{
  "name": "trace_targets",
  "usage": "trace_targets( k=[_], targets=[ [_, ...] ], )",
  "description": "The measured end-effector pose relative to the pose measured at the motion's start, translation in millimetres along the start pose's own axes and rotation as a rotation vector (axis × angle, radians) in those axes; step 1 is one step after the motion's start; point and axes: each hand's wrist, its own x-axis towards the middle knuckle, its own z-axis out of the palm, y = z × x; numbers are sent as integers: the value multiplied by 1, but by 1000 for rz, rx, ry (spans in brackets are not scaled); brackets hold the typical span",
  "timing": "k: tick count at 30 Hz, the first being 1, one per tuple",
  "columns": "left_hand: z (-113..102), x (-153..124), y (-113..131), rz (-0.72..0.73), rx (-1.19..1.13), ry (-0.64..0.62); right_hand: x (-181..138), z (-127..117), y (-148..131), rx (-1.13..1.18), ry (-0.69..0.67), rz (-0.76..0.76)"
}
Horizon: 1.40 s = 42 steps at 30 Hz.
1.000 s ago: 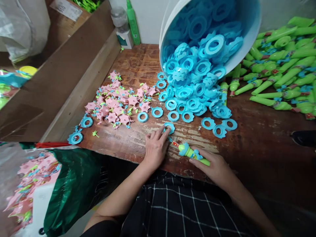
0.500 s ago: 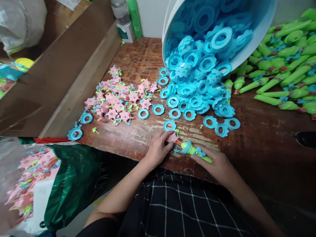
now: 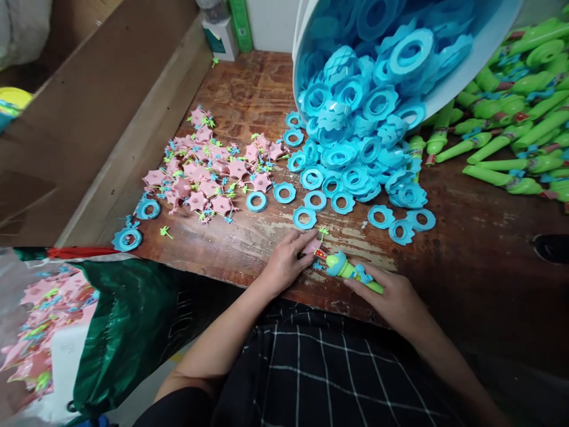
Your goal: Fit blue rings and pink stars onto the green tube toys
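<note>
Near the table's front edge, my left hand (image 3: 287, 261) is closed on a pink star-shaped plastic piece (image 3: 312, 245) with small green and blue palm-tree bits at its tips. My right hand (image 3: 395, 296) grips the lower end of a green plastic stick (image 3: 347, 268) that carries blue parts and a red patterned tip. This tip meets the pink piece between my hands; whether the two are joined I cannot tell. Just beyond my left fingers lies a scalloped blue ring (image 3: 304, 218). Part of the pink piece is hidden by my left fingers.
A tipped white bucket (image 3: 482, 65) spills blue rings (image 3: 340, 154) onto the wooden table (image 3: 249, 83). Pink star pieces (image 3: 195, 172) are heaped at left, beside a wooden board (image 3: 111, 130). Green sticks (image 3: 511, 142) pile up at right. Below the left edge hangs a green bag (image 3: 128, 320).
The camera view has shifted slightly. Both hands keep their hold on the pink piece and the green stick, with hardly any movement.
</note>
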Motion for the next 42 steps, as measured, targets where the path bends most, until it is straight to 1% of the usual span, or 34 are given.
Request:
trace_targets(
  k=[5,10,13,15,18,22,25,27,28,29,31,34,35,37,39,40,41,42],
  targets=[
    [1,0,-3,14,-3,28,-2,-5,-3,-29,-12,7],
    [2,-1,-4,37,-5,45,-3,-3,-2,-48,-18,16],
    [2,-1,-5,46,-8,39,-3,-5,-4,-121,-47,11],
    [1,0,-7,65,-11,26,-3,-11,-12,-225,-75,-26],
    [-1,2,-9,83,-17,-7,2,-25,-37,-479,-131,-105],
    [-3,3,-11,100,-42,-42,22,-37,-93,-832,-260,-166],
    [-3,5,-13,125,-55,-49,39,-34,-133,-986,-334,-183],
    [-3,5,-15,149,-64,-56,46,-30,-147,-1039,-335,-186],
    [-4,5,-16,158,-68,-50,46,-29,-148,-1047,-328,-183],
    [-4,6,-16,164,-70,-41,46,-28,-145,-1036,-319,-174],
    [-3,6,-17,164,-65,-7,43,-28,-123,-934,-299,-123],
    [-3,7,-9,168,-39,33,33,-34,-71,-601,-265,-13],
    [-3,8,-4,175,-27,35,30,-37,-53,-480,-245,-1],
    [-6,12,10,173,0,12,27,-44,-23,-270,-245,-20],
    [-12,17,24,146,23,-29,34,-57,0,-99,-239,-40],
    [-15,20,29,131,33,-40,43,-65,9,-27,-202,-33],
    [-19,24,32,120,47,-32,56,-76,18,22,-125,-11],
    [-22,28,33,118,70,5,72,-88,27,51,-8,25]
  ],
)
